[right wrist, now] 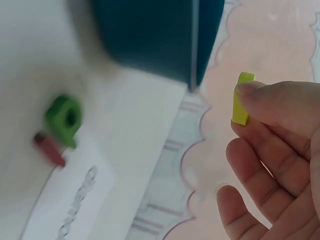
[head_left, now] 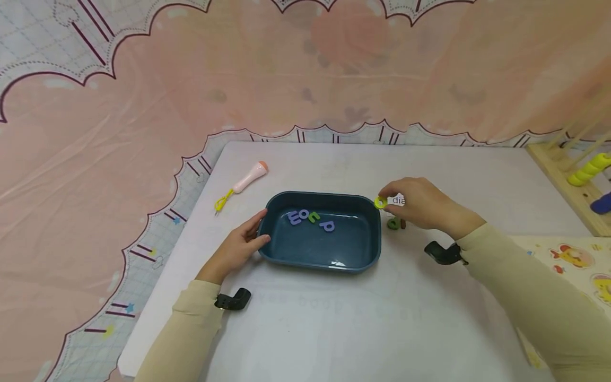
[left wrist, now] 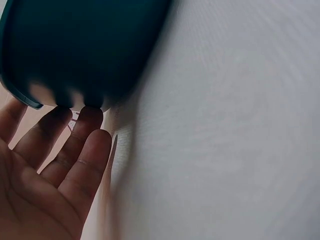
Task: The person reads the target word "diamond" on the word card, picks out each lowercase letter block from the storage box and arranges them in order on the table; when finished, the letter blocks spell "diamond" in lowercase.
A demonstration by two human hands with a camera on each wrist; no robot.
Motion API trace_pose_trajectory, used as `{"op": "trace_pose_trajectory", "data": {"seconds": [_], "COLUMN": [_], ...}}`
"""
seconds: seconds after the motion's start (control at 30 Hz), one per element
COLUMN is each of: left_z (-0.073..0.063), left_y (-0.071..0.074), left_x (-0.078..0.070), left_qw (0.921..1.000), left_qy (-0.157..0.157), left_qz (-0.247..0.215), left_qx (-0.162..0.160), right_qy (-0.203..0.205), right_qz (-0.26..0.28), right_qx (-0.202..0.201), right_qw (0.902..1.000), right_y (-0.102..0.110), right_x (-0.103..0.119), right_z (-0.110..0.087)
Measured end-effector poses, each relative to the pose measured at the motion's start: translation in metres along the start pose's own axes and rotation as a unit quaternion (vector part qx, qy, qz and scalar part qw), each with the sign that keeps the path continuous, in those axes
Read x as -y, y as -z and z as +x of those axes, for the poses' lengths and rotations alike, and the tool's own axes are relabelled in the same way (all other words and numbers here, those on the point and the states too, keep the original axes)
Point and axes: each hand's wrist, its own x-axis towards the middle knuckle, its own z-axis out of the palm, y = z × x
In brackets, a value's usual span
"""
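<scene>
Nearest the person, the white counter [head_left: 334, 329] lies bare between the two sleeved forearms. A little farther out, the left hand [head_left: 241, 245] rests against the left end of the dark teal tray [head_left: 329, 262]; the left wrist view shows its fingers [left wrist: 75, 145] straight and relaxed, tips touching the tray's outer wall, holding nothing.

Inside the tray lie three foam letters: a purple E [head_left: 294, 217], a green o [head_left: 314, 216] and a purple P [head_left: 327, 226], close together in the far-left part of the tray floor. So three pieces appear to be already in.

At the tray's far right corner the right hand [head_left: 420, 204] pinches a yellow-green foam letter [head_left: 380, 202] between thumb and forefinger; the right wrist view shows it edge-on at the fingertips [right wrist: 260, 97], held in the air just outside the tray rim. This fourth piece is judged on its way in but not yet dropped.

On the counter just beside the tray's right side, under that hand, a green foam letter [head_left: 393, 223] and a dark red piece [head_left: 403, 224] lie touching or nearly so; these look left to do.

Farther off, a pink toy microphone [head_left: 248, 179] with a yellow cord lies left of the tray, and a wooden bead frame [head_left: 579, 175] stands at the right edge.
</scene>
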Motion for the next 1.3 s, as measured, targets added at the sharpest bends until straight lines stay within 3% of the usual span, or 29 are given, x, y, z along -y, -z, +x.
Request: {"op": "trace_pose_trajectory", "data": {"seconds": [0.43,1.3], "left_z": [0.000,0.000], "left_y": [0.000,-0.002], "left_x": [0.001,0.002], "left_qw": [1.0000,1.0000], "left_qy": [-0.003,-0.004], "left_qz": [0.007,-0.001], "left_qx": [-0.003,-0.005], "right_qy": [-0.041,-0.086], "right_qz": [0.010,0.029], "right_qx": [-0.006,0.019], "right_qw": [0.9991,0.9957], "right_y": [-0.005,-0.035], "right_x": [-0.043,-0.071], "right_z": [-0.030,-0.033]}}
